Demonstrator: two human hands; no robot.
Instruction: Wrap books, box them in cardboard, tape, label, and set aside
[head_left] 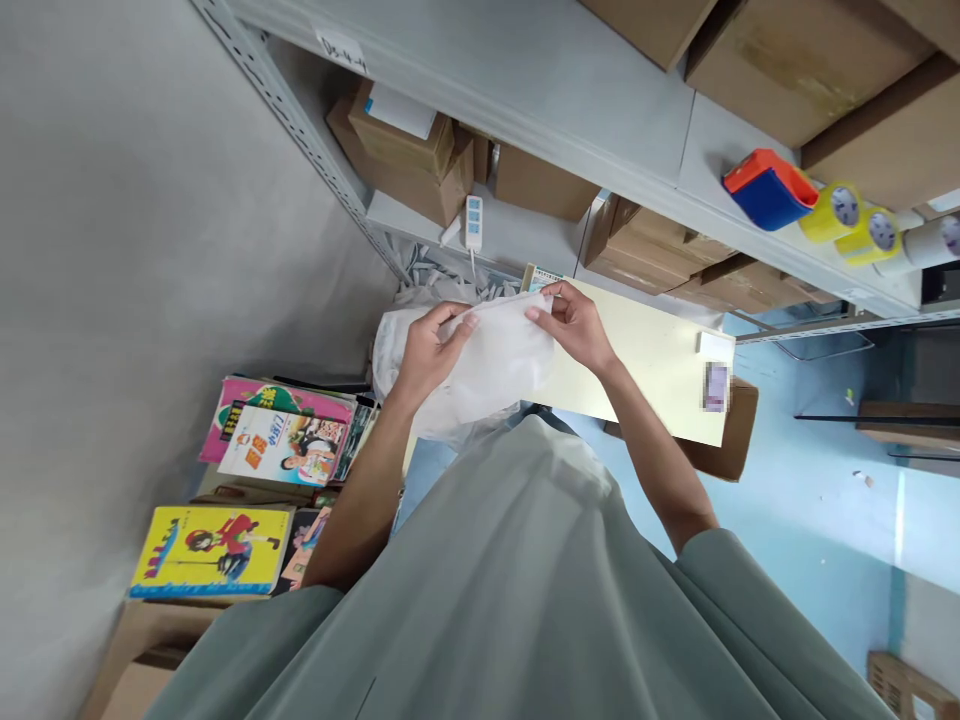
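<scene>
Between my hands a thin white translucent bag (504, 352) is stretched out over the near side of a pale table. My left hand (435, 348) pinches its upper left edge between thumb and fingers. At the upper right corner, the thumb and fingers of my right hand (571, 322) grip the same edge. More crumpled white bag material (390, 345) bulges beside and behind my left hand. The top of a book or booklet (546, 278) shows just past my right fingers, partly covered.
The pale yellow tabletop (637, 350) runs right, with a blurred purple item (715, 387) near its end. Behind stand grey shelves (540, 110) with cardboard boxes (544, 182), a power strip (473, 222), and tape rolls (838, 210). Colourful books (214, 550) are stacked at left.
</scene>
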